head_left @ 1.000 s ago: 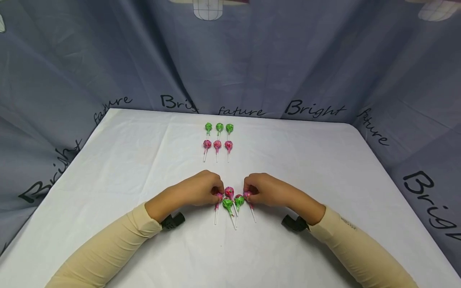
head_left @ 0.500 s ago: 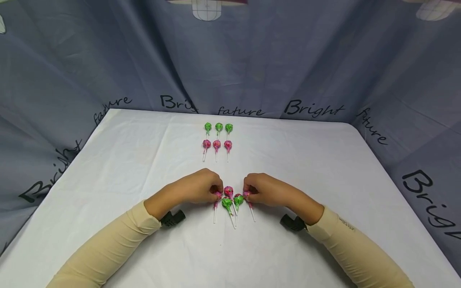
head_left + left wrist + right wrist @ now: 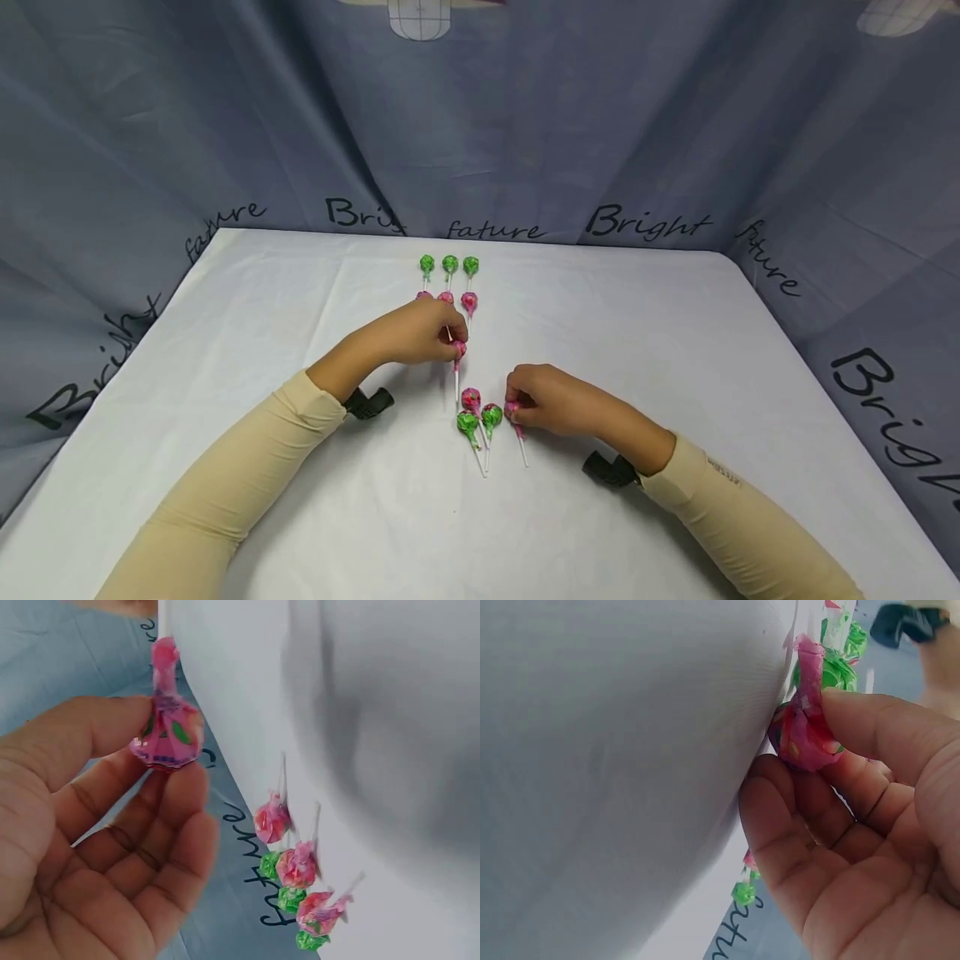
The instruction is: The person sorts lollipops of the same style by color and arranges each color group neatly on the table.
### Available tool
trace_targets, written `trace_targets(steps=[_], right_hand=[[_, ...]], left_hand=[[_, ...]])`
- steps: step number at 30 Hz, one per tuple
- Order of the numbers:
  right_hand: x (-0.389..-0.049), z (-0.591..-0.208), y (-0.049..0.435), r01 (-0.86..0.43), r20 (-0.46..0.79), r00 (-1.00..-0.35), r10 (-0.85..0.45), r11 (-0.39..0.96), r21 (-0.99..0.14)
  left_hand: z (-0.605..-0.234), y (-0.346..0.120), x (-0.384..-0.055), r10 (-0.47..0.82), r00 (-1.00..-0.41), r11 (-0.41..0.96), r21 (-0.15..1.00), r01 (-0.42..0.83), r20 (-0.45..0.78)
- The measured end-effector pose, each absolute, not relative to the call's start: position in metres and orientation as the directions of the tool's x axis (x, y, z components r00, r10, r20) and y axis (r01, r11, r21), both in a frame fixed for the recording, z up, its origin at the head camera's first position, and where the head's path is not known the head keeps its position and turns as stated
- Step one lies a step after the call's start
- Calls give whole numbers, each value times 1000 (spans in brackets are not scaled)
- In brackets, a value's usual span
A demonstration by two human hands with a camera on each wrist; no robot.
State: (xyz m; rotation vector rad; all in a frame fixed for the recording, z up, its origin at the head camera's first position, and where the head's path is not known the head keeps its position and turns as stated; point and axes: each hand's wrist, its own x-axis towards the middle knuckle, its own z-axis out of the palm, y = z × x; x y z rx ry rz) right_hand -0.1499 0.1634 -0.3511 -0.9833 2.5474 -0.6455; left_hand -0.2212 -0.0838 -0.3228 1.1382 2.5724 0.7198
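My left hand (image 3: 422,332) pinches a pink-wrapped lollipop (image 3: 169,739) by its head, between thumb and fingertips, with the white stick pointing toward me. It is just in front of the pink row and overlaps part of it in the head view. Nearer to me, my right hand (image 3: 555,400) pinches another pink lollipop (image 3: 806,735) by the head, low at the white cloth. Left of it lie a loose pink lollipop (image 3: 471,398) and two green ones, a left green lollipop (image 3: 467,422) and a right green lollipop (image 3: 492,415), sticks toward me.
At the back of the white-covered table (image 3: 637,317), three green lollipops (image 3: 450,264) lie in a row. Three pink lollipops (image 3: 469,302) lie just in front of them, partly behind my left hand. A grey-blue curtain (image 3: 480,125) with black lettering hangs around the table.
My left hand has moved away from me, carrying its pink lollipop from the near cluster toward the back rows. My right hand stays in place, still pinching its lollipop. The view has shifted slightly.
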Motion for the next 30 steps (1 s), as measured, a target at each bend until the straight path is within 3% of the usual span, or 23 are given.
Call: trace_targets(steps=[10,22,30], right_hand=[[-148,-350,163,-550,-146,-708,-691,669,-501],[-149,-350,164,-563,-137,-706,-695,668,-486],[-148,-350,163,-552,-146,-714,-685,679,-485]], left_hand=[[-316,-58,-269,770,-634,508,539,672,65],[-339,-33,-319,698,-716,589,558,584,13],[-350,-25,-330,687,-725,628,543,557,-52]])
